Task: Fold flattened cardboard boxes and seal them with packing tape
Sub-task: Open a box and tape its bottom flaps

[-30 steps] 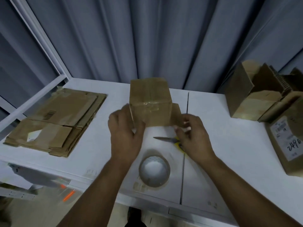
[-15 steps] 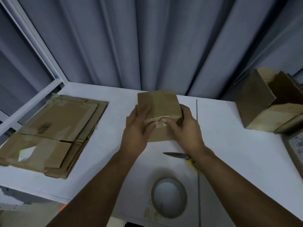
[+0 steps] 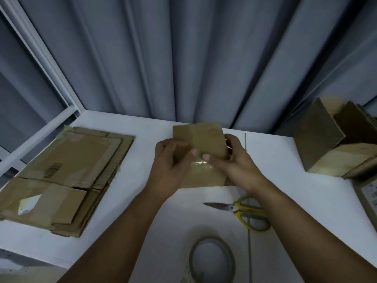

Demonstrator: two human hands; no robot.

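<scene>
A small folded cardboard box (image 3: pixel 206 139) stands on the white table (image 3: pixel 295 193) in the middle of the view, with clear tape shining on its near face. My left hand (image 3: pixel 171 166) grips its left side and my right hand (image 3: pixel 234 162) grips its right side; both thumbs press on the near face by the tape. A roll of packing tape (image 3: pixel 212 260) lies flat near the table's front edge. Yellow-handled scissors (image 3: pixel 242 211) lie to the right of the roll, blades pointing left.
A stack of flattened cardboard boxes (image 3: pixel 65 174) lies on the left of the table. Folded boxes (image 3: pixel 334 139) stand at the right edge, one with a printed label (image 3: pixel 369 190). Grey curtains hang behind the table. A white frame runs along the left.
My view has tilted up, so the box and table sit lower in the frame. Both hands moved from the box's lower near corners up onto its sides and near face.
</scene>
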